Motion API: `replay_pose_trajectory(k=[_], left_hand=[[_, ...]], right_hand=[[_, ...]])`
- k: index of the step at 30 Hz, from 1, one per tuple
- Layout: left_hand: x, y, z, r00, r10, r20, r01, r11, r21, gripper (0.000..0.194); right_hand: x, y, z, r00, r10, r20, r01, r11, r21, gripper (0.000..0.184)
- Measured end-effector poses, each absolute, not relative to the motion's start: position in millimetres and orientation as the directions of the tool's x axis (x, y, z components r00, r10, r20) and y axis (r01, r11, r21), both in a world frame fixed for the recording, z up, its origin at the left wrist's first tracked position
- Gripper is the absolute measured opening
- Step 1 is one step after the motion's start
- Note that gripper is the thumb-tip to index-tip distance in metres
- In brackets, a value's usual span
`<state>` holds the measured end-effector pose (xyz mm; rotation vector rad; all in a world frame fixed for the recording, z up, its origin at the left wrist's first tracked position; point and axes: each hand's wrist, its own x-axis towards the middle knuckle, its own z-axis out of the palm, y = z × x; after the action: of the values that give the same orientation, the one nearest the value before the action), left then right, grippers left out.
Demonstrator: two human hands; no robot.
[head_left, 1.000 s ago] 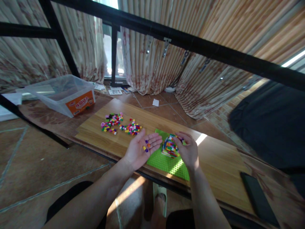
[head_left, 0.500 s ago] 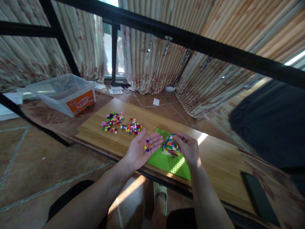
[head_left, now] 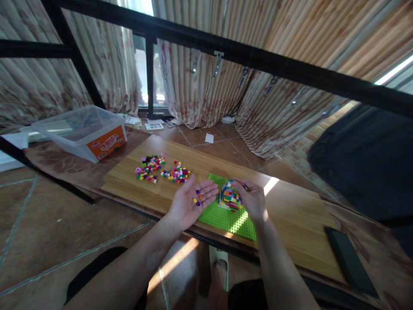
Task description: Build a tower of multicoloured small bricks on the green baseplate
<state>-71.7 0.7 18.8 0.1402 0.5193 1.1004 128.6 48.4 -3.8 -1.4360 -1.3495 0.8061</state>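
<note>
Palm up, my left hand [head_left: 190, 202] is open and flat, with several small toy bricks [head_left: 197, 198] in purple, orange and yellow resting on it. My right hand [head_left: 253, 198] is closed in a pinch at the upper right side of a multicoloured block built of small bricks [head_left: 229, 197]. Its fingers hide part of the block, and whatever is between the fingertips does not show. The block stands on a green studded baseplate [head_left: 213, 214], just right of my left fingertips.
Loose bricks lie in two piles, a left pile [head_left: 150, 165] and a right pile [head_left: 177, 173], on the wooden board [head_left: 290, 219]. A clear plastic bin [head_left: 80, 133] stands at the far left. At the right end lies a dark flat object [head_left: 350, 260]. A black bar [head_left: 206, 41] crosses above.
The whole view has shifted slightly. Both hands keep nearly the same places, the left under its bricks and the right at the block.
</note>
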Motion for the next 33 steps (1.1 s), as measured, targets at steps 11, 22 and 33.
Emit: replay_pose_trajectory(k=[11, 22, 33], left_hand=[[-70, 1, 15, 0.423, 0.882, -0.205, -0.838, 0.468, 0.280, 0.052], [-73, -1, 21, 0.436, 0.873, -0.219, -0.850, 0.479, 0.218, 0.060], [-73, -2, 22, 0.435, 0.875, -0.213, -0.838, 0.480, 0.259, 0.059]], right_hand=[[93, 4, 33, -0.053, 0.765, 0.642, 0.590, 0.542, -0.598, 0.013], [77, 5, 21, -0.468, 0.715, 0.519, 0.583, 0.692, -0.426, 0.015], [71, 4, 23, -0.414, 0.751, 0.515, 0.580, 0.653, -0.487, 0.017]])
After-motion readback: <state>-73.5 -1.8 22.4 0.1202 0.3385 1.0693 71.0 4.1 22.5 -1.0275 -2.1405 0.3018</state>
